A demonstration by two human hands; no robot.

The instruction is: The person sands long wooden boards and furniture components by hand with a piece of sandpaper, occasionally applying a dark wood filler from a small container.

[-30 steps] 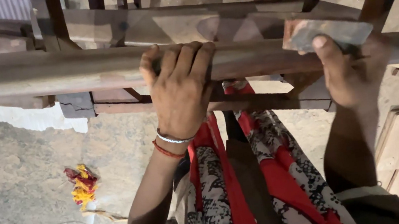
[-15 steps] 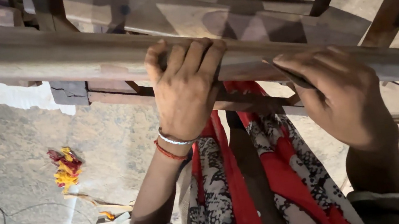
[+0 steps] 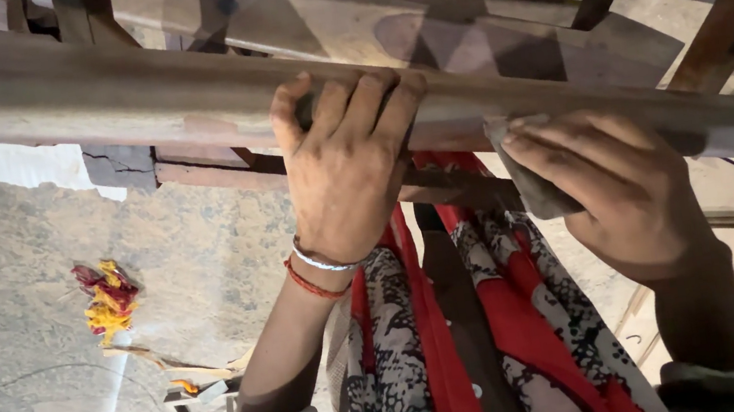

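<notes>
Rail (image 3: 82,88) — grey-brown, smooth, crossing frame top. Left hand (image 3: 344,166) curled over it, centre; right hand (image 3: 618,190) presses grey sandpaper (image 3: 527,185) against its underside.

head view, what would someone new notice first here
Two bare hands on a long wooden rail crossing the upper frame: the left hand grips over it at centre, the right hand presses a grey sanding sheet against its underside. Below hangs red patterned cloth; a red-yellow scrap lies on the floor at left.
</notes>
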